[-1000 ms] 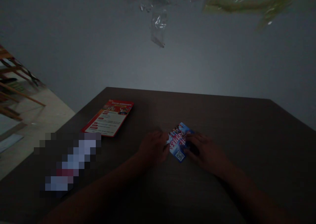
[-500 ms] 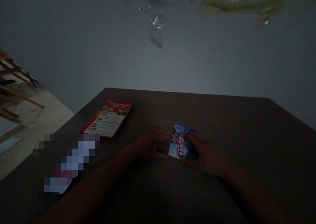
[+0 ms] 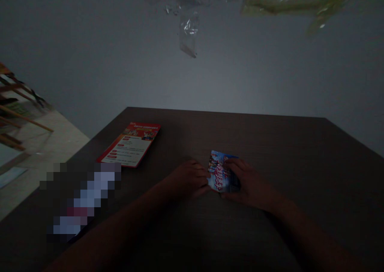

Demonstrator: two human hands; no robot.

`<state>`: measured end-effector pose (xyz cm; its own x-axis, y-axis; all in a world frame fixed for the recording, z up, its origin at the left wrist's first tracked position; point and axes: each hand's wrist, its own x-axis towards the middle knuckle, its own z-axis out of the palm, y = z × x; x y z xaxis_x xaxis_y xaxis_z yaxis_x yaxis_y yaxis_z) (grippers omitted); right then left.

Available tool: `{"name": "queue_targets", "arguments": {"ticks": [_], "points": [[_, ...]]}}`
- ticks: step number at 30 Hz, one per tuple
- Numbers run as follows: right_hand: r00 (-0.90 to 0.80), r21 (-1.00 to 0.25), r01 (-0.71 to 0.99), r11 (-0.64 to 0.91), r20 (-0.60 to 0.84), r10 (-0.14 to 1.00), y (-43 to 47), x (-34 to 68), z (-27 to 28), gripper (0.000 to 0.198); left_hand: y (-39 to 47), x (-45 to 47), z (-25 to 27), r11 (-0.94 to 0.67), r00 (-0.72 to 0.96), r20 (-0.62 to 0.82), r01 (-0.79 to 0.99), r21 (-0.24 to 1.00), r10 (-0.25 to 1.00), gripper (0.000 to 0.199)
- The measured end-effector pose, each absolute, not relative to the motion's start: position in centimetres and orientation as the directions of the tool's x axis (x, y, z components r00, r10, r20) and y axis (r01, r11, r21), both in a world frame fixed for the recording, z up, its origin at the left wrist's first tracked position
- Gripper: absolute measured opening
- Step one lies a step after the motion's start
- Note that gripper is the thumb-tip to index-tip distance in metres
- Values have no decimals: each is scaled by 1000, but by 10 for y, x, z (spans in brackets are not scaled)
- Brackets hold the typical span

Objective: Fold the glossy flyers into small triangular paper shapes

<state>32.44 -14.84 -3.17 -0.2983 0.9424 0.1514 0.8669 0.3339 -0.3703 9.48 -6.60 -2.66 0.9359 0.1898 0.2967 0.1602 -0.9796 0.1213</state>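
A small blue leaflet (image 3: 218, 172) with a printed picture and red-and-white lettering lies on the dark table. My right hand (image 3: 250, 184) grips its right side, fingers over the top face and thumb at the near edge. At the opposite side, my left hand (image 3: 192, 178) has its fingers closed together on the leaflet's left edge; the left thumb is mostly hidden. The dim light blurs the finer detail of both hands.
A stack of red-and-white printed leaflets (image 3: 132, 144) lies at the table's left. Nearer, by my left forearm, is a pixelated bluish-white item (image 3: 90, 198). Behind the dark table (image 3: 270, 138) rises a wall (image 3: 255, 76) with tape on it. Wooden furniture legs (image 3: 27, 116) stand at far left.
My left hand has turned over and closed its fingers at the leaflet's left edge; before, finger and thumb were spread apart. My right hand stays on the right side.
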Motion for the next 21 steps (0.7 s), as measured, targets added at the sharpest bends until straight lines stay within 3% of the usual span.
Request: {"name": "queue_targets", "arguments": {"ticks": [5,9,14,18,21], "points": [[-317,-383,852,357,167,934,-149,327,-34,68,-66,99,-29,-964,925,283,214,157,251,18],[-373,-399,825,399,145,916,-151,329,-29,43,-63,98,-30,-923,895,301,238,303,329,20],[-417,-455,776,437,151,896,-150,334,-27,29,-62,93,-23,-866,886,295,195,461,357,20],[-414,-496,731,468,222,883,-147,337,-31,25,-62,93,-24,-875,895,276,207,437,349,37],[-417,-497,725,477,235,878,-145,336,-31,23,-60,95,-30,-874,875,263,289,391,407,31]]}}
